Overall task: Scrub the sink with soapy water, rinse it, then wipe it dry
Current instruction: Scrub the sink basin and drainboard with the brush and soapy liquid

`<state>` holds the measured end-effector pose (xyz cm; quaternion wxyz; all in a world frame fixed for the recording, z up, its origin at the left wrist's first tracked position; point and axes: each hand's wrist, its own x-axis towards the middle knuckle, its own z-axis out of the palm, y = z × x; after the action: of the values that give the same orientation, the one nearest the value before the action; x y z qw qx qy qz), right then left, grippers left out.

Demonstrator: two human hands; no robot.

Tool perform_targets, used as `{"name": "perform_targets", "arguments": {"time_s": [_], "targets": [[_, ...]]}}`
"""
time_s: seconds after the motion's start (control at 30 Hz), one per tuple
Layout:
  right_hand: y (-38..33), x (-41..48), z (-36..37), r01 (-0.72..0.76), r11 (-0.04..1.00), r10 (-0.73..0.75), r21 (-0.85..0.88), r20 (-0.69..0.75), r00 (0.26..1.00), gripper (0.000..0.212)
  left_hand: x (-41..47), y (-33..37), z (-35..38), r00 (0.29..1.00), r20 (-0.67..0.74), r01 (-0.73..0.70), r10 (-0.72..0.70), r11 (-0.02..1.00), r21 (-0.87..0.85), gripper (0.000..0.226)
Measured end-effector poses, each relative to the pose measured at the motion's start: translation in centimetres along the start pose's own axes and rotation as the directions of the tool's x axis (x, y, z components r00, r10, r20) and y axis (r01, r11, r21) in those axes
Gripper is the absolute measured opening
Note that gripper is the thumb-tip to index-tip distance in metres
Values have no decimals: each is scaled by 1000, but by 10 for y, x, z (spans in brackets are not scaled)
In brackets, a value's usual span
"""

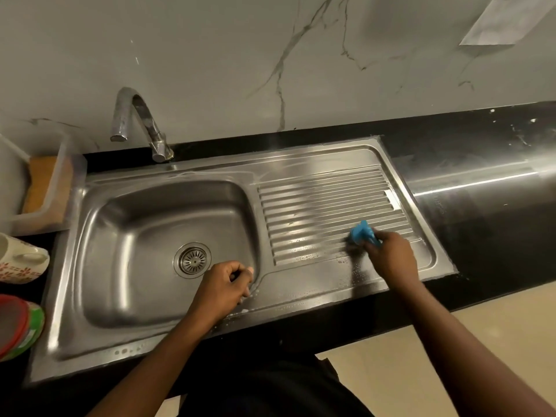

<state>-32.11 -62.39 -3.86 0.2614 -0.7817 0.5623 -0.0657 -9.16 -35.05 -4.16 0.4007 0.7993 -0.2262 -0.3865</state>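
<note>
The steel sink (90,335) has a basin on the left with a round drain (192,260) and a ribbed drainboard (325,206) on the right. My right hand (389,255) grips a blue scrubber (362,232) and presses it on the near part of the drainboard, where soap bubbles and wet streaks show. My left hand (225,287) rests with curled fingers on the sink's front rim beside the basin's right corner; it holds nothing that I can see. A curved chrome tap (137,121) stands behind the basin, with no water running.
A clear plastic tub (64,188) with an orange sponge (45,182) stands at the back left. A patterned white mug (21,258) and red and green lids (21,326) lie at the left edge. Black countertop (481,212) extends right of the sink.
</note>
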Motion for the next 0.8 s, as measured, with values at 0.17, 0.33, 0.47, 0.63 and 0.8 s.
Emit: {"name": "perform_targets", "arguments": {"time_s": [0.17, 0.33, 0.47, 0.63, 0.8], "targets": [[-39, -11, 35, -12, 994, 5, 111, 66, 998, 26, 6, 8, 7, 1000, 21, -11, 11, 1000, 8, 30], [-87, -59, 87, 163, 983, -176, 80, 205, 963, 47, 13, 17, 20, 998, 54, -23, 22, 1000, 20, 30], [-64, -41, 62, 144, 989, -149, 40, 181, 972, 46, 15, 23, 28, 998, 62, -8, 6, 1000, 25, 29], [12, 17, -11, -6, 999, 5, 32, 21, 1000, 29, 14, 27, 37, 998, 55, 15, -16, 1000, 26, 27], [31, 49, -35, -83, 996, 83, 27, -25, 996, 28, 15, 33, 54, 998, 44, 34, -35, 999, 17, 27]]}}
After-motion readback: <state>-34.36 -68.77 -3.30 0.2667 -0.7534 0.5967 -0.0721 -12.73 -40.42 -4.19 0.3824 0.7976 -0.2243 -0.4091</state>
